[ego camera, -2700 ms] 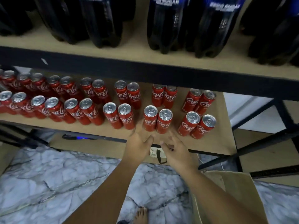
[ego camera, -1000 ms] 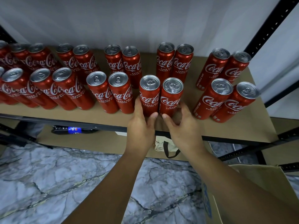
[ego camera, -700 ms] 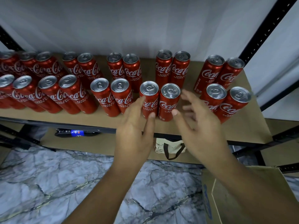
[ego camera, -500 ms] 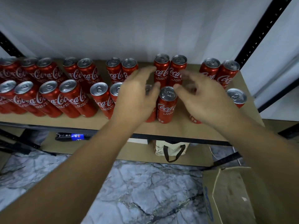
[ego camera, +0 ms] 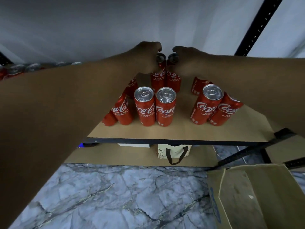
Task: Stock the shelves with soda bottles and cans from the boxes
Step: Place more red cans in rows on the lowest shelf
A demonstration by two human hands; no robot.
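Left hand (ego camera: 146, 57) grips back-row Coca-Cola can (ego camera: 158, 78) | right hand (ego camera: 187, 61) grips neighbouring can (ego camera: 173, 79) | both arms outstretched over shelf (ego camera: 181, 131)

Shop or stockroom: black metal rack (ego camera: 257, 30), rows of red cola cans (ego camera: 145, 109), cardboard box (ego camera: 247, 195) on floor (ego camera: 115, 195).

Plain white wall (ego camera: 82, 22) behind, dim light. Grey-veined marble floor (ego camera: 115, 195) below. Black perforated metal upright (ego camera: 255, 30) at right. Cream bag (ego camera: 173, 150), dark handle, low in shadow.
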